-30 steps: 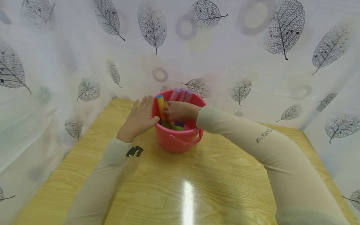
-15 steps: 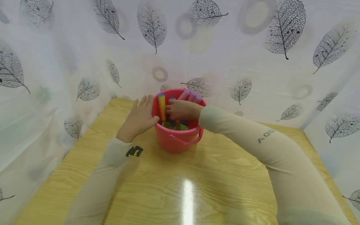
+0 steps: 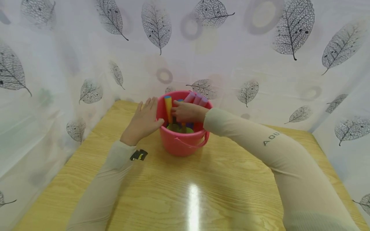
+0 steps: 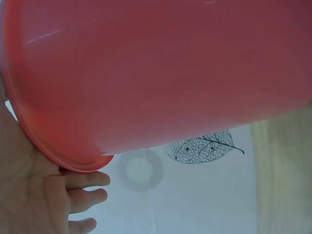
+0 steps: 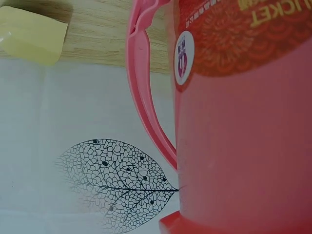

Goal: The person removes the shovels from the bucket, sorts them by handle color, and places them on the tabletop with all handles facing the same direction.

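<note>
A pink bucket [image 3: 180, 144] stands upright on the table with toys inside. My left hand [image 3: 143, 123] rests its palm against the bucket's left rim, fingers straight; the left wrist view shows these fingers [image 4: 87, 180] beside the rim. Inside the bucket, my right hand [image 3: 188, 111] reaches down with bent fingers. Near its fingertips stands a yellow tube [image 3: 168, 107] with a blue end. Another blue-ended tube [image 3: 180, 100] is partly behind the hand; whether the fingers grip it is hidden. Purple tubes [image 3: 196, 98] lean at the back right, and green pieces [image 3: 189, 130] lie low.
The bucket's handle [image 3: 190, 146] hangs down at the front. The wooden table [image 3: 162, 192] meets a leaf-print curtain [image 3: 219, 57] at the back. A yellow block-like piece [image 5: 31, 36] shows beside the bucket in the right wrist view.
My right hand has shifted slightly right inside the bucket. The partly hidden blue-ended tube and the purple tubes have moved right, and the front yellow tube stands more upright. My left hand stays put.
</note>
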{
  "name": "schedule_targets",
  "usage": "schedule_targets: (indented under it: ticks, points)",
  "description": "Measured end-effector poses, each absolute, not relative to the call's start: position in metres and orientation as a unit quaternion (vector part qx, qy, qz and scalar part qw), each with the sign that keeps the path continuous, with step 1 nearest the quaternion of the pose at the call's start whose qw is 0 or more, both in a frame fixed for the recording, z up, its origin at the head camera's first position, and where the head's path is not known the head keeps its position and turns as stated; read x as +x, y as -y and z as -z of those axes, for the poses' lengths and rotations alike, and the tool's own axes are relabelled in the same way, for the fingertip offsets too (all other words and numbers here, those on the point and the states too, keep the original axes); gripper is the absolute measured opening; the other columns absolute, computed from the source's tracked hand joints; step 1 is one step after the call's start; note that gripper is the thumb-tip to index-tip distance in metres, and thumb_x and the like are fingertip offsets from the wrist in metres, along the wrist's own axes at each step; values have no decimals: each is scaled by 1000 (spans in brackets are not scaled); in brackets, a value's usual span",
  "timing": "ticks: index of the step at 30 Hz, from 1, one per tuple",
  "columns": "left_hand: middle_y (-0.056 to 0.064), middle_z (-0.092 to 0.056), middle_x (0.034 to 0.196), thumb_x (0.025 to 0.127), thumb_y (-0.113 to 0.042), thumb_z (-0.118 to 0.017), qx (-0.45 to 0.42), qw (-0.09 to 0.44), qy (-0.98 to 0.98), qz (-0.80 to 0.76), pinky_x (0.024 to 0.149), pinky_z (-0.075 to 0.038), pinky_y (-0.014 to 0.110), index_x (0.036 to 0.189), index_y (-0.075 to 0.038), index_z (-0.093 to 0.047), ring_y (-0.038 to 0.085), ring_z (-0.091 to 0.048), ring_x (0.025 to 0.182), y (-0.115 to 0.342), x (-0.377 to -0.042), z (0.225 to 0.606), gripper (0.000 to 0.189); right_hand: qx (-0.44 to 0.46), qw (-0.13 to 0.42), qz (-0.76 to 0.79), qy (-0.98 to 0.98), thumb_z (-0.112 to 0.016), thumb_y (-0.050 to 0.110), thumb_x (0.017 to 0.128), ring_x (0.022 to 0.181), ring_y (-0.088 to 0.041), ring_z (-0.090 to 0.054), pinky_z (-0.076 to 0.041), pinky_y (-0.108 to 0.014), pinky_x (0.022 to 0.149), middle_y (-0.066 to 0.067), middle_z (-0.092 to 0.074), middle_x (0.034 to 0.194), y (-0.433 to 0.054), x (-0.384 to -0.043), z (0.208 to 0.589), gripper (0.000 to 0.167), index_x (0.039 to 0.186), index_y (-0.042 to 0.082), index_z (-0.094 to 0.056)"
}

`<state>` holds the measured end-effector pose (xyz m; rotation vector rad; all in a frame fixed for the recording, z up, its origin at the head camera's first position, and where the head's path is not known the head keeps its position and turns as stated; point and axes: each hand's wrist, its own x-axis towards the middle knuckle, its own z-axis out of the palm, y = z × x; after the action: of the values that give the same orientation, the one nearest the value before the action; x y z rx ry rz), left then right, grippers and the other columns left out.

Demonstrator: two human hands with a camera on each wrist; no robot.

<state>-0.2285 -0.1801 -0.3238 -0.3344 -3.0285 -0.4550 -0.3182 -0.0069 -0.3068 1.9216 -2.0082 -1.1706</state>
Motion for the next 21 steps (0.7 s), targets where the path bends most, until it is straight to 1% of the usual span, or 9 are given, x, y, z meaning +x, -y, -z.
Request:
schedule_targets:
  ticks: [8,13,16,21]
  points:
    - [22,-15,156,90,-32,-46,-111,35,982,147,118,-5,56,148,6,-13,39,-11,145,181,-228,324,77,636,77,372,672,-60,29,90,109,-22,-55,-33,-42,100,-3,-68,112,1,-317,303,19,98,17,-72]
    - [22,-15,156,90,-31,-47,-111,36,982,147,118,-5,56,148,7,-12,39,-12,145,181,-227,324,78,631,84,356,684,-60,28,90,109,-22,-57,-35,-43,104,-3,-69,111,-5,-315,300,19,100,17,-70]
    - [22,-15,156,89,-31,-49,-111,38,982,148,118,-5,56,148,6,-13,39,-12,145,181,-228,324,78,639,104,350,677,-61,30,89,108,-22,-58,-35,-45,105,-3,-70,110,-8,-313,301,21,104,17,-69]
    - [22,-15,156,90,-31,-48,-111,36,982,146,117,-5,57,148,6,-12,39,-11,145,181,-228,325,78,654,144,341,659,-61,33,89,107,-22,-58,-34,-44,104,-4,-69,109,-15,-313,303,26,109,17,-66]
